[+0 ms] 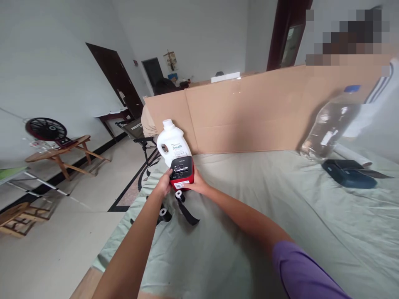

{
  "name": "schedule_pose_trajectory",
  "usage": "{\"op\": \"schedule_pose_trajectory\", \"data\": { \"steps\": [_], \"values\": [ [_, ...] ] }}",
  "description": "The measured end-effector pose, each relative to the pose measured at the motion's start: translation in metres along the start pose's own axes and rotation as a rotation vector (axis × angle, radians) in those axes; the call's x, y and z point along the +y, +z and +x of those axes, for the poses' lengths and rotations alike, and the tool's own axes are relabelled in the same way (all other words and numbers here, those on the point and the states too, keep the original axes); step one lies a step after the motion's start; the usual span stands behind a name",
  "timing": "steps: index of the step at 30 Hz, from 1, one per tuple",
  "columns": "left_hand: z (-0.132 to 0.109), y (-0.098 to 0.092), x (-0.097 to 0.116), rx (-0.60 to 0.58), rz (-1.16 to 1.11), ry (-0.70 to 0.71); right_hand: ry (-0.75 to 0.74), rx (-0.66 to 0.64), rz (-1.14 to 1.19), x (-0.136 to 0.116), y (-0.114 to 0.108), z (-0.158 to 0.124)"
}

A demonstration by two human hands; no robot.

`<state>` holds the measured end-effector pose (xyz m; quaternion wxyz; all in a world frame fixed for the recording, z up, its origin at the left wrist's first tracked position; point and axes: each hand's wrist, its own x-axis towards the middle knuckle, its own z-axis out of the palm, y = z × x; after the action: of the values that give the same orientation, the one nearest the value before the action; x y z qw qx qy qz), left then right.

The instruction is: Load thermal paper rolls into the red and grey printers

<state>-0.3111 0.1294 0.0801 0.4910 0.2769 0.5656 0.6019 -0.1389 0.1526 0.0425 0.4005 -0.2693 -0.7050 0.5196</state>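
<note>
A red and black box (181,170) with a picture on its dark top is gripped from both sides. My left hand (164,182) is closed on its left side, and my right hand (198,182) holds the right side. Right behind the box stands a white jug (175,143) with a handle and a white cap. Just in front of the box lies a small black roll (178,195) with a white core, its black strip trailing over the cloth. Another black roll (165,214) rests nearer to me, by my left forearm.
A cardboard panel (243,116) stands upright along the back of the cloth-covered table (237,253). To the right are a large clear bottle (330,124) with a blue cap and a dark blue case (349,174). Behind the panel at right is a person. A fan (46,129) sits on a wooden bench.
</note>
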Motion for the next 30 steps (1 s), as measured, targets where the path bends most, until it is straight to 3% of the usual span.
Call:
{"op": "schedule_pose_trajectory", "data": {
  "steps": [3, 6, 8, 11, 15, 17, 20, 30],
  "values": [
    [-0.024, 0.016, 0.016, -0.127, -0.08, 0.089, -0.147, 0.057, 0.033, -0.017, -0.012, -0.009],
    [-0.06, 0.054, 0.027, -0.308, -0.1, 0.206, -0.316, 0.124, 0.044, -0.044, -0.052, -0.033],
    [-0.087, 0.084, 0.02, -0.423, -0.089, 0.323, -0.366, 0.167, 0.008, -0.064, -0.085, -0.062],
    [-0.128, 0.125, -0.017, -0.498, -0.008, 0.484, -0.331, 0.262, -0.111, -0.082, -0.127, -0.122],
    [-0.164, 0.158, -0.087, -0.534, 0.024, 0.51, -0.226, 0.376, -0.206, -0.067, -0.15, -0.198],
    [-0.169, 0.165, -0.114, -0.544, 0.025, 0.478, -0.182, 0.404, -0.207, -0.05, -0.153, -0.22],
    [-0.167, 0.17, -0.136, -0.517, 0.029, 0.45, -0.148, 0.414, -0.226, -0.03, -0.154, -0.23],
    [-0.164, 0.159, -0.143, -0.522, 0.047, 0.466, -0.15, 0.46, -0.335, -0.019, -0.144, -0.232]
  ]
}}
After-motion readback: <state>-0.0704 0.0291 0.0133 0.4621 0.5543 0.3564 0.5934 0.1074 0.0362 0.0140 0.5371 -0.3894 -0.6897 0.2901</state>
